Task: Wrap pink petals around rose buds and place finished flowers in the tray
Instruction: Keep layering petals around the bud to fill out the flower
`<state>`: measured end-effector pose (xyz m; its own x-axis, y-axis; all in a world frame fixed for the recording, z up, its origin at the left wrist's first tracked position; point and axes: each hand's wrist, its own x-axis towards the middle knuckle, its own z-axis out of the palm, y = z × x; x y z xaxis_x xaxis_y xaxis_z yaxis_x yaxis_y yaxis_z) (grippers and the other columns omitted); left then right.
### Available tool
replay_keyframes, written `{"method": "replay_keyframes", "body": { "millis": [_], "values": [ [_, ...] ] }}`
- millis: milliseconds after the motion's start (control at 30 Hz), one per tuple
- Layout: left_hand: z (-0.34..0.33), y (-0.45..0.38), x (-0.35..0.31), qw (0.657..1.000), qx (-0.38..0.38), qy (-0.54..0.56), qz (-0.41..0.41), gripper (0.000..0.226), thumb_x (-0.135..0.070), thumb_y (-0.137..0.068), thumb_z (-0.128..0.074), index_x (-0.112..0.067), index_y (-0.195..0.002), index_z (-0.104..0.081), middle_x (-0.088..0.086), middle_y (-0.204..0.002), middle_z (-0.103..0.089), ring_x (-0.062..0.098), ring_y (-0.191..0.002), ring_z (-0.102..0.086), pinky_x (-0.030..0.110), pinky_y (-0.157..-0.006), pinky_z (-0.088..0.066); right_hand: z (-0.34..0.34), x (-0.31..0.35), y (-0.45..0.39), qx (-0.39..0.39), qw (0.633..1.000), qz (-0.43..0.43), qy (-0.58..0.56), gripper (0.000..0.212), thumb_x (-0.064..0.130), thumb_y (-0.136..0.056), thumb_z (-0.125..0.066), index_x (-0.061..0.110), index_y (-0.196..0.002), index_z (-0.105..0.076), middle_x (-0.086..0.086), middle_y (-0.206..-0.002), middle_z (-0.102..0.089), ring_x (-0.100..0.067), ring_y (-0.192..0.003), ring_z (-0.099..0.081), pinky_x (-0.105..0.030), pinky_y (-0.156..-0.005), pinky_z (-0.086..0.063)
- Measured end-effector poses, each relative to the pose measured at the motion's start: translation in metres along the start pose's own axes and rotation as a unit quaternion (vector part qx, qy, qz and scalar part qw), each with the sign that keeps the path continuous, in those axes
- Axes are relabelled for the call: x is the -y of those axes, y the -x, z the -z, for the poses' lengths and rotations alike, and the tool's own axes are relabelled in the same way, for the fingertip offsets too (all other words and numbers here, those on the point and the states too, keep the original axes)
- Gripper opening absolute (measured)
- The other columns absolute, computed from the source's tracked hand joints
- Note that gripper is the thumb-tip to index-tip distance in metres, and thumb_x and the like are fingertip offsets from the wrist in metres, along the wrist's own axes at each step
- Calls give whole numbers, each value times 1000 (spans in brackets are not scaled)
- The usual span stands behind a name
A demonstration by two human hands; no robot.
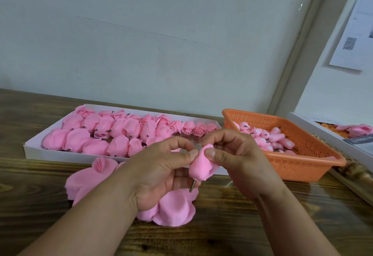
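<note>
At the wooden table (262, 225), I hold a rose bud (201, 167) between both hands, a pink petal partly curled round it and its short metal stem (192, 185) pointing down toward my palm. My left hand (161, 173) pinches the bud's side between thumb and forefinger; my right hand (232, 154) presses its thumb on the petal's upper edge, fingers curled behind. Both grips are narrow and closed on the flower.

Loose pink petals (173, 209) lie in a heap under my wrists, more fanned out to the left. Behind them the white tray (30, 150) holds rows of finished flowers (121, 132), with bare floor still showing at its right end. The orange basket (314, 154) to the right holds unwrapped buds (262, 136). A second box with pink and orange pieces sits at the far right edge.

The wrap looks to be in its early turns, since the bud is slim beside the full roses in the tray. To do this well, I judge the right thumb should smooth the petal snug against the bud while the left hand rolls it by the base, keeping the lower edge gathered at the stem. The thin petal seems likely to crease or spring open if I loosen either pinch too soon.
</note>
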<state>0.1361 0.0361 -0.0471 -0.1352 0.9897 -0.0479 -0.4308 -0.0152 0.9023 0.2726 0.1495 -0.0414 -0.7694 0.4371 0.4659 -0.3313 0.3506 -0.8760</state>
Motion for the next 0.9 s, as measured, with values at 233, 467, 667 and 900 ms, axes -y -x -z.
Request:
{"method": "replay_keyframes", "body": {
  "millis": [233,467,667,900],
  "values": [
    [2,-6,6,998,-49,-22,-15,26,-15,-62,-69,-2,-85,-69,23,-91,-72,25,-71,-71,27,-52,-54,0,0,0,-18,999,-6,37,10,7,-76,-64,16,-74,-69,-1,-71,-66,-13,-67,-62,-22,-60,-52],
    [2,-4,5,999,-38,-7,-6,23,-17,-54,-76,-5,-75,-73,20,-88,-73,22,-66,-70,26,-53,-54,-1,-1,0,-26,999,-12,44,11,9,-77,-65,19,-75,-71,1,-72,-67,-12,-68,-63,-22,-60,-52],
    [-1,-5,7,998,-60,-18,-12,24,-14,-56,-73,-4,-77,-68,18,-76,-71,20,-59,-68,26,-50,-53,-5,-3,-1,-32,998,-7,49,13,11,-77,-65,23,-76,-71,2,-72,-68,-11,-68,-63,-22,-60,-52],
    [0,-7,1,989,-123,53,-56,20,-10,-56,-70,-6,-76,-66,17,-75,-72,22,-60,-69,26,-48,-54,-11,-1,-1,-135,977,74,149,14,14,-72,-69,22,-83,-66,1,-86,-64,-17,-78,-58,-28,-70,-50]
  ]
}}
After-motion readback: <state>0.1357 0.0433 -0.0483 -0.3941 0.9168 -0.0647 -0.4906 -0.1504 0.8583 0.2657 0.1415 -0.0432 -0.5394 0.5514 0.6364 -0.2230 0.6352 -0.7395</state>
